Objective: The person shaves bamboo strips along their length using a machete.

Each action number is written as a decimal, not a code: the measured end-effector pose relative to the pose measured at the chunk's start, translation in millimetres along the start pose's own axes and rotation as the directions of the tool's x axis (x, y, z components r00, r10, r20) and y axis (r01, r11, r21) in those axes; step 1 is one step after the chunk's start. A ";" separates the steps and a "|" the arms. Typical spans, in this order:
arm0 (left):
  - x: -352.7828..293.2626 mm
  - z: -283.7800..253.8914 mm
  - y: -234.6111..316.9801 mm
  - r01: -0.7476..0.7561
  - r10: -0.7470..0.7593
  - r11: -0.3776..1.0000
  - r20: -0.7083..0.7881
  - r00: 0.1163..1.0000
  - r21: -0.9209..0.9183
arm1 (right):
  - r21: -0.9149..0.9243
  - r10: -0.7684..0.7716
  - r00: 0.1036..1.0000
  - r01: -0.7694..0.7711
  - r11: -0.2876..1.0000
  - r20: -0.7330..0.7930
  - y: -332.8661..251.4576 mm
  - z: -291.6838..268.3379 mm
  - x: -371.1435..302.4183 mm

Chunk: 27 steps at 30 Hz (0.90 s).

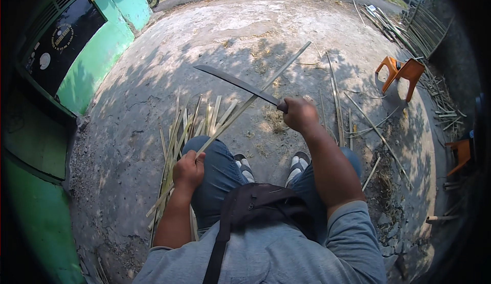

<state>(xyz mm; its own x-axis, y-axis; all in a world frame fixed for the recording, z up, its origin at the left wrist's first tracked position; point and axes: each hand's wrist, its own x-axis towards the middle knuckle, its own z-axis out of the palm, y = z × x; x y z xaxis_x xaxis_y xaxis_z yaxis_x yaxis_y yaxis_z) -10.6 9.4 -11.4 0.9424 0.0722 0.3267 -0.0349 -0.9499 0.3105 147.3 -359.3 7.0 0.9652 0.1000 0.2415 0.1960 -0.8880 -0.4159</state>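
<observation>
My right hand (pixel 300 114) is closed round the handle of a machete (pixel 232 81), whose long dark blade points up and to the left. Under or against the blade runs a long bamboo strip (pixel 279 72), slanting from the lower left to the upper right; whether the edge touches it I cannot tell. Over my left knee, my left hand (pixel 188 171) grips this strip near its lower part, thumb on top. Beside my left leg lies a bundle of split bamboo strips (pixel 176 135), partly hidden by my arm and knee.
Loose bamboo strips (pixel 378 130) lie on the concrete ground (pixel 138 181) to the right. An orange plastic chair (pixel 409 74) stands at the far right, near bamboo piled by the wall. A green wall (pixel 87 79) borders the left. A black bag (pixel 261 202) rests on my lap.
</observation>
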 end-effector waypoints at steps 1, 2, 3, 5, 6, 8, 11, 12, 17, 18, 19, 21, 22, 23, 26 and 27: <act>-1.3 -1.1 -0.1 -0.004 0.004 1.000 0.002 1.000 -0.006 | -0.018 -0.015 0.999 0.016 1.000 0.036 -8.6 -4.3 -4.8; -2.5 -1.4 -0.5 -0.008 0.008 1.000 0.003 1.000 -0.012 | -0.036 -0.030 0.997 0.033 0.999 0.073 -15.9 -6.4 -8.0; -3.9 -0.8 -1.5 -0.004 0.004 1.000 0.006 1.000 -0.014 | -0.021 -0.096 0.993 0.098 0.995 0.073 -20.9 -5.1 -9.7; -0.7 -0.1 -2.4 0.005 -0.005 1.000 0.012 1.000 0.003 | -0.030 -0.152 0.982 0.156 0.987 0.108 -34.5 -2.3 -13.8; 0.0 0.1 -3.2 0.006 -0.006 1.000 0.006 1.000 0.001 | -0.036 -0.203 0.968 0.211 0.977 0.144 -40.9 -0.4 -16.1; -2.5 -0.7 -5.3 -0.014 0.014 1.000 0.015 1.000 -0.011 | -0.084 -0.218 0.958 0.236 0.968 0.187 -45.3 -2.3 -16.7; -3.8 0.1 -6.1 -0.039 0.039 0.999 -0.005 0.999 -0.036 | -0.079 -0.184 0.974 0.196 0.977 0.132 -18.3 -4.9 -5.6; -4.5 0.6 -5.4 -0.044 0.044 0.998 -0.004 0.999 -0.039 | -0.031 -0.062 0.995 0.065 0.997 0.078 -4.8 -4.8 -1.5; -1.0 -1.2 0.0 -0.034 0.034 0.999 -0.003 0.999 -0.025 | 0.050 0.096 0.995 -0.095 0.994 -0.022 18.2 -12.5 1.2; -0.4 -1.4 0.7 -0.038 0.038 0.999 -0.004 0.999 -0.028 | 0.048 0.099 0.995 -0.097 0.994 -0.025 17.1 -11.6 -1.2; -2.0 -1.9 0.5 -0.029 0.030 0.999 0.005 1.000 -0.022 | 0.010 0.037 0.998 -0.036 0.999 -0.052 11.8 -9.6 -4.8; -0.9 -0.5 0.5 -0.024 0.025 1.000 0.017 1.000 -0.018 | -0.059 -0.080 0.995 0.076 0.995 -0.065 2.5 -6.7 -10.2; -1.2 -0.8 -0.3 -0.022 0.022 1.000 0.012 1.000 -0.020 | -0.057 -0.080 0.995 0.076 0.995 -0.062 -7.9 -6.5 -14.2; 0.6 -0.5 -0.7 -0.023 0.023 0.999 0.005 1.000 -0.024 | -0.026 -0.157 0.987 0.156 0.987 -0.032 -17.8 -6.7 -16.2; -2.2 -1.7 -2.9 -0.042 0.042 0.997 -0.007 0.999 -0.067 | -0.032 -0.280 0.959 0.281 0.959 0.040 -29.4 -3.7 -16.8; -2.2 -0.7 -4.7 -0.045 0.045 0.997 -0.007 0.999 -0.067 | -0.074 -0.254 0.965 0.259 0.963 0.064 -28.4 -6.0 -14.6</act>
<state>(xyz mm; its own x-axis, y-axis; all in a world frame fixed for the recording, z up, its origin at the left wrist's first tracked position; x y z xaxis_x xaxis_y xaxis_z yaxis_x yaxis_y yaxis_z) -12.7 13.9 -12.9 0.9376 0.0314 0.3463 -0.0997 -0.9299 0.3541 126.6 -338.2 20.5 0.8927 0.3508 0.2829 0.4255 -0.8628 -0.2730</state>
